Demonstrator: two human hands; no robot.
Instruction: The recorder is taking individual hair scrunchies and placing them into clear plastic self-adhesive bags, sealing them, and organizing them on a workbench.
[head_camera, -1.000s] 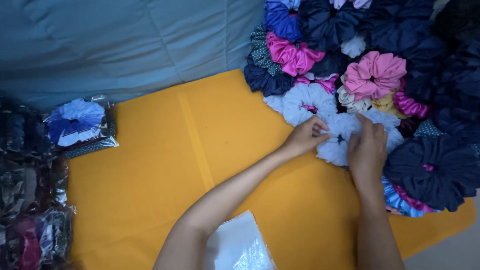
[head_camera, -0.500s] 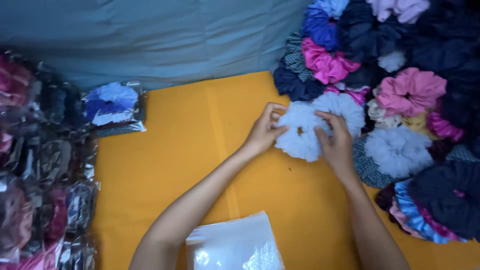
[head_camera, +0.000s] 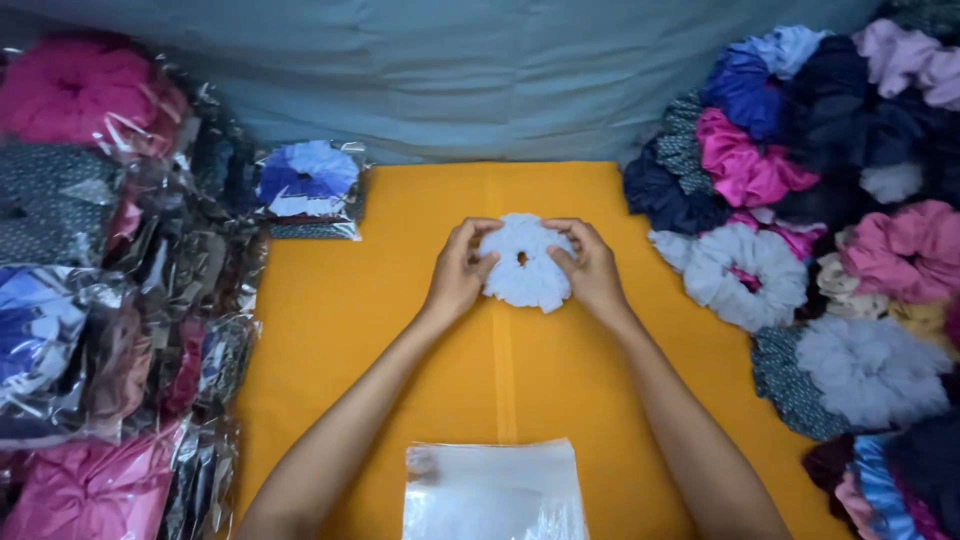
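Orange cloth (head_camera: 340, 330) covers the tabletop — at its middle lies a pale ruffled scrunchie (head_camera: 524, 262), pinched at its edges by the left hand (head_camera: 458, 272) and right hand (head_camera: 592, 270). Clear bags (head_camera: 494, 492) lie nearer; loose scrunchies (head_camera: 800, 200) heap rightward.

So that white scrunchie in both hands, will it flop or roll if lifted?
Likely floppy: the white scrunchie is ruffled fabric, bunched between left hand and right hand. Probably light. Unlikely to roll; it lies flat on the orange cloth.
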